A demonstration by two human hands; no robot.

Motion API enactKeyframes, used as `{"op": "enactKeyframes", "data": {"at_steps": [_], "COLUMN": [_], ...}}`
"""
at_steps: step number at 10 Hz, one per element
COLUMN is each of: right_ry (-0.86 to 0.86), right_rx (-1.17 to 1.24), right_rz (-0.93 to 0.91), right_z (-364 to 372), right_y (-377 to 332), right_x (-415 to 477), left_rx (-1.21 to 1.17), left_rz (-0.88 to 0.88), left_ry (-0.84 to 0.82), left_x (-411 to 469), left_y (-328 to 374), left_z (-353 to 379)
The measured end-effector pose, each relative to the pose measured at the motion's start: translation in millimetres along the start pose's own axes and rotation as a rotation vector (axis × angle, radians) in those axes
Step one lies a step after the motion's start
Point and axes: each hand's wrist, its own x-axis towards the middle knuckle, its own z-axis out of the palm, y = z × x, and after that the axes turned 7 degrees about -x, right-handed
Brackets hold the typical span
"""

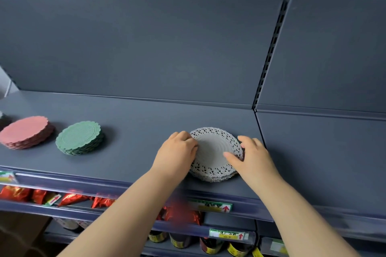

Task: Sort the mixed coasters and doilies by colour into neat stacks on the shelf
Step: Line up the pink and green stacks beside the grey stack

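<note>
White lace doilies point(215, 153) are stacked on the shelf point(135, 131) and are flanked by both hands. The left hand point(177, 150) is pressed against the stack's left rim, its fingers point(189, 139) curled together at the edge. The right hand point(252, 156) is set against the right rim, fingers point(230, 155) spread loosely, the thumb laid on the top doily. Nothing is clamped; the stack is only being squared between the two hands.

Risk is judged to lie in the thin, perforated edges: if the push is uneven, the lower doilies, already seen fanned out toward the near side, could be slid further askew or buckled. The stack also sits near the shelf's front lip, so a pull toward the body could carry it over.

Well to the left of the fingers, a green stack point(80, 139) and a pink stack point(27, 132) are seen, apart from each other.
</note>
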Motion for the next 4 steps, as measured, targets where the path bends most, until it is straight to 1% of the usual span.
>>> {"op": "enactKeyframes", "data": {"at_steps": [1, 2, 3, 4], "right_ry": [0.0, 0.041, 0.134, 0.271], "right_rx": [0.072, 0.153, 0.191, 0.232], "right_rz": [-0.072, -0.052, 0.029, 0.102], "right_z": [-2.3, -8.7, -11.2, -12.2], "right_y": [9.9, 19.6, 28.5, 21.1], "right_x": [-9.6, -25.1, -39.4, -58.3], "left_rx": [-0.068, -0.024, 0.039, 0.039], "left_rz": [0.019, 0.052, 0.066, 0.09], "left_ry": [-0.039, -0.043, -0.017, 0.029], "left_x": [-12.2, -30.0, -44.2, -59.9], "left_y": [-9.5, -19.6, -31.0, -45.3], "left_z": [-9.1, -19.1, -34.3, -51.6]}}
